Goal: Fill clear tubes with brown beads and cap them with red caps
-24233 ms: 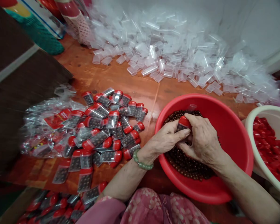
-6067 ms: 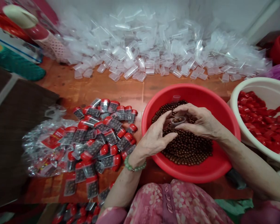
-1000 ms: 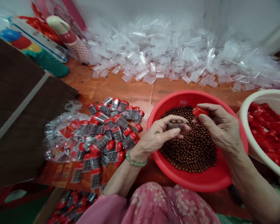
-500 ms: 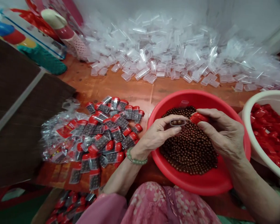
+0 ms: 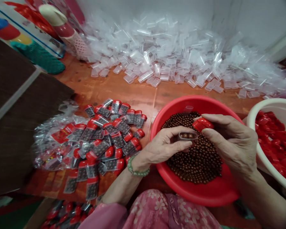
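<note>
Between the thumb and fingers of my left hand [image 5: 165, 144] is a clear plastic case [image 5: 188, 136], its oval mouth facing up with brown balls inside. My right hand [image 5: 231, 136] pinches a glossy red cap [image 5: 203, 124], held just above and to the right of the case, apart from it. Both hands are over a red basin [image 5: 205, 198] that holds a heap of small brown balls [image 5: 195, 168]. Another clear case [image 5: 188, 109] rests at the far side of the heap.
Left of the basin lie many red-capped filled cases [image 5: 119, 140] beside a clear plastic bag [image 5: 52, 140]. Loose clear cases [image 5: 154, 63] are piled along the wall. A white tub [image 5: 252, 108] of red caps [image 5: 276, 136] stands at right. A dark box [image 5: 21, 127] is at left.
The case in my left hand has shifted slightly right and down. The red cap stays in my right hand, turned a little, and the view has moved slightly.
</note>
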`<state>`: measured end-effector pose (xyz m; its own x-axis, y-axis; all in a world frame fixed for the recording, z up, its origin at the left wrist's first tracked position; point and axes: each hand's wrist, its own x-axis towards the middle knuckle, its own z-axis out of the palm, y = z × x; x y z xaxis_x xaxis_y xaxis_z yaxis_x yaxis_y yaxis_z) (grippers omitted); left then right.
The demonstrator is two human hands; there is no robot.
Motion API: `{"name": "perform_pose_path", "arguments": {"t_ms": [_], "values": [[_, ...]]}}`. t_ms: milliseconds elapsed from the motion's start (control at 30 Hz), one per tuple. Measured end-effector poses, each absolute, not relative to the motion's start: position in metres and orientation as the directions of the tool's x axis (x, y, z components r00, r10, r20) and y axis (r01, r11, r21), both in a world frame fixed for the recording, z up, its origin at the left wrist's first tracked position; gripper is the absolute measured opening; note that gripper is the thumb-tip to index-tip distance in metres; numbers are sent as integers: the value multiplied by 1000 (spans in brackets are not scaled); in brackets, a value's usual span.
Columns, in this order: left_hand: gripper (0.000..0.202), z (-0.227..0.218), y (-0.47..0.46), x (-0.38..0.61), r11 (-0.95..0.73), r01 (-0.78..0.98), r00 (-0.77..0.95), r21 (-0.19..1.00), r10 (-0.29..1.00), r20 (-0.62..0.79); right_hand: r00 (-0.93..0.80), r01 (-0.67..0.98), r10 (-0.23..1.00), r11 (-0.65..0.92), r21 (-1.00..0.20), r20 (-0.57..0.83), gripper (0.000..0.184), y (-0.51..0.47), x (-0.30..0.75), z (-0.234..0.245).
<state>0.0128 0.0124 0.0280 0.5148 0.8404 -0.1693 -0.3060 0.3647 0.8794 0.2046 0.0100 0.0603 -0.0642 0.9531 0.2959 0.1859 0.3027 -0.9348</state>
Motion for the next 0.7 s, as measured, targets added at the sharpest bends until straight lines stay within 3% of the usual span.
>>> {"name": "perform_pose_path", "arguments": {"t_ms": [367, 700], "values": [[38, 26, 14, 9, 393, -314, 504, 865, 841, -199, -168, 157, 949, 295, -943, 269, 36, 29, 192, 63], [23, 17, 23, 13, 276, -352, 403, 894, 907, -122, -132, 195, 952, 298, -934, 277, 32, 31, 194, 53]]}}
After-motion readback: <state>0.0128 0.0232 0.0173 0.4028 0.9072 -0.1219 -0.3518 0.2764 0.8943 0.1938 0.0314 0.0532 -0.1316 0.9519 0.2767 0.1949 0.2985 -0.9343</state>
